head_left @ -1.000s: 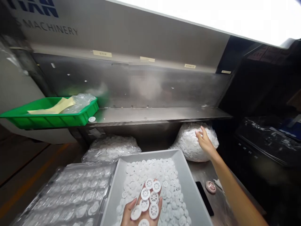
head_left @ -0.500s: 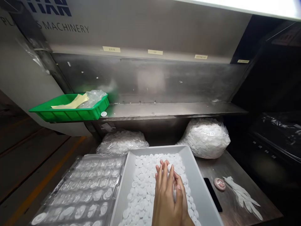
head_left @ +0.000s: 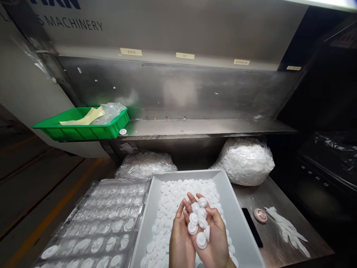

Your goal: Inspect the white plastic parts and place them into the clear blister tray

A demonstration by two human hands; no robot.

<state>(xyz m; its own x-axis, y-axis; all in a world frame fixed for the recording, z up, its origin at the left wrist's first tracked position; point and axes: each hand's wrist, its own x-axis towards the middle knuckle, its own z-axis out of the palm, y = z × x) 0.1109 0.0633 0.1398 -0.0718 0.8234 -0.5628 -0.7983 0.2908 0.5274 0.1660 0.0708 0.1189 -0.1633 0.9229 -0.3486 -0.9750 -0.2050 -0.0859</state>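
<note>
Palms up and side by side, my left hand and my right hand form a cup over a grey tray. Several round white plastic caps lie in the cup, most of them over the right palm and fingers. The left palm presses against the right, its curled fingers touching the nearest caps. Beneath them, a thick layer of loose white caps covers the tray floor; the hands hide part of it.
Left of the tray lie clear blister trays with caps in their pockets. Behind stand bags of white caps. A green bin sits on the metal shelf. To the right are a phone, a pink round object and white gloves.
My hands were pressed together, left over right, mostly hiding the caps between them. Now they have opened out into a palms-up cup, and the caps show. The view has shifted slightly.
</note>
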